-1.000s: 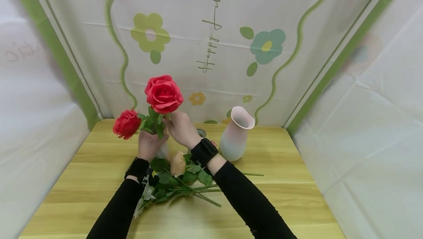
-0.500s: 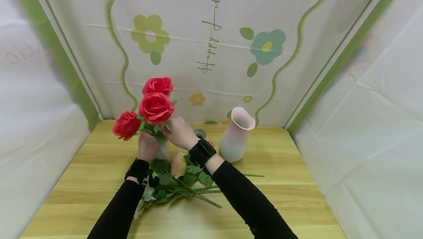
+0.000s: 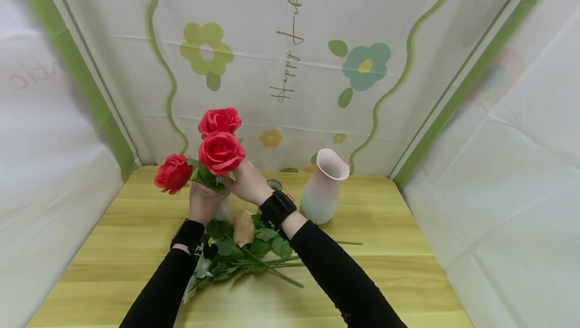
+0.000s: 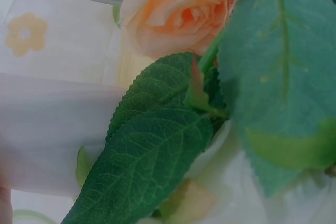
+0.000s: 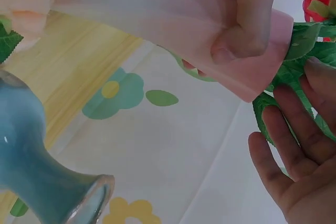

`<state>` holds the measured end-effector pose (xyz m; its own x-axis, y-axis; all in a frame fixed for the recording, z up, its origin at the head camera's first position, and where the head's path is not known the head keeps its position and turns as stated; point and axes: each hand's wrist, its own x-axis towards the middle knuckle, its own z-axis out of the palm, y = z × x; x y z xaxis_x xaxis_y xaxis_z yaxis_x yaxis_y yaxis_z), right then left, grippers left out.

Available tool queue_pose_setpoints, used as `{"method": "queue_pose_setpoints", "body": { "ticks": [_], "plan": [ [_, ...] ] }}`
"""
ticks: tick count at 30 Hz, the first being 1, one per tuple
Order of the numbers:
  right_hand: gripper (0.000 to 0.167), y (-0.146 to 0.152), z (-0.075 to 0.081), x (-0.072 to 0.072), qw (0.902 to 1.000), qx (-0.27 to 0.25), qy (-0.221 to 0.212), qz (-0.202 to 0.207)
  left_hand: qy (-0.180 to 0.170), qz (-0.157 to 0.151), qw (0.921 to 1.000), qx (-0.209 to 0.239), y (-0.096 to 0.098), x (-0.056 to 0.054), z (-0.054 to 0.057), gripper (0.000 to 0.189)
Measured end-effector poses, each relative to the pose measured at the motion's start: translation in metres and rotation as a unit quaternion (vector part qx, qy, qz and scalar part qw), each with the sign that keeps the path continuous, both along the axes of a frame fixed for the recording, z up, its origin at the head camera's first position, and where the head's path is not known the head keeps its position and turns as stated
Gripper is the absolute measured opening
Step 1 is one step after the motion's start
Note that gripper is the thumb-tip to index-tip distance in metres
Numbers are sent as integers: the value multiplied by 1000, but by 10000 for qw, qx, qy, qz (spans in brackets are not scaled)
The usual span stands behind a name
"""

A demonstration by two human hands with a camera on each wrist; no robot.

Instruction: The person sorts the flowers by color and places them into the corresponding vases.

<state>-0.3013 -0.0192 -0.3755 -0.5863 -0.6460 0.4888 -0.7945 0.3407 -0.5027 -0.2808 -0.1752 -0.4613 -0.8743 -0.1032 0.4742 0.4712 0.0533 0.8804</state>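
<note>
In the head view, my left hand (image 3: 202, 202) grips a slim pink-and-white vase near its mouth. The right wrist view shows that vase (image 5: 184, 30) with a thumb and fingers wrapped round it. Three red roses (image 3: 221, 152) rise above its rim, their green leaves crowding the opening. My right hand (image 3: 249, 182) is at the rim; its thumb and forefinger appear to pinch a rose's stem among the leaves, while the other fingers are loosely spread. Leaves partly hide the contact. A peach rose (image 4: 184, 14) and leaves lie close below my left wrist.
A wider pink-to-white vase (image 3: 320, 194) with a wavy rim stands at right. A blue glazed vase (image 5: 23, 129) stands behind my right wrist. More stems (image 3: 283, 275) and a white flower (image 3: 203, 267) lie on the wooden table (image 3: 385, 277). Printed cloth (image 3: 254, 66) encloses the back and sides.
The front red rose has come down and shifted slightly, uncovering another red rose behind it. My right hand has lowered a little towards the vase's mouth. My left hand stays on the vase.
</note>
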Motion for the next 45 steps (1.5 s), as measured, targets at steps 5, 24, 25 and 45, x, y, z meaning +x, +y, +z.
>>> {"method": "queue_pose_setpoints", "body": {
  "ticks": [5, 24, 25, 45],
  "plan": [
    [51, -3, -4, 2, 9998, 126, 125, -96, -130, 344, 9987, -339, 1, 3, 3, 54],
    [26, -7, -4, 0, 9994, 344, -7, -26, -1160, 73, 9896, 853, 2, 2, 0, 72],
    [31, -7, -5, -1, 9997, 257, -41, 33, -1057, -1, 9898, 954, 2, 1, -1, 71],
    [14, 41, -18, 8, 9974, -74, -336, -640, -296, 399, 9984, -263, 1, 7, 6, 64]
  ]
}}
